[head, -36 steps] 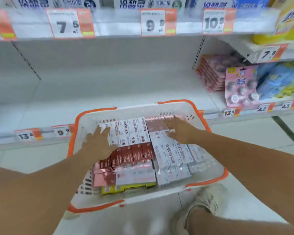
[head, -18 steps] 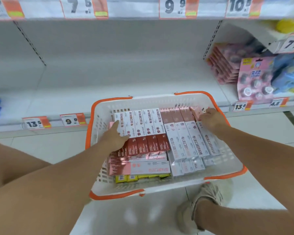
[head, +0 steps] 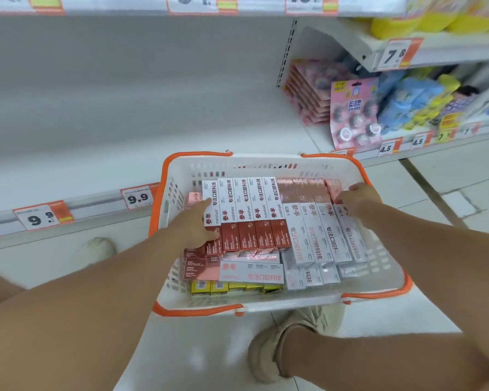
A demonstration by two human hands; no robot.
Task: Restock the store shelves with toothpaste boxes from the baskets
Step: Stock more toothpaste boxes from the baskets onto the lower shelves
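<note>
Cardboard toothpaste boxes, white over brick-red (head: pixel 247 215), sit packed side by side in a white plastic basket with orange rims (head: pixel 378 277) as a person bends over it. The left hand (head: pixel 194 224) presses on the outer box at the row's left end, forefinger straight along the box top; whether the thumb hooks beneath is hidden. The right hand (head: pixel 357 197) curls its fingers over the far ends of the longer white-and-pink boxes (head: pixel 322 227) at the row's right end, seemingly bracketing the block. Such cartons look light, stiff and smooth-faced, likely to slip apart or crumple at the corners, so squeezing the row inward from both ends seems the safest hold. Beyond the basket stands the bare white metal shelf (head: pixel 124 131), with 9.9 price tags (head: pixel 137 196) along its edge.
</note>
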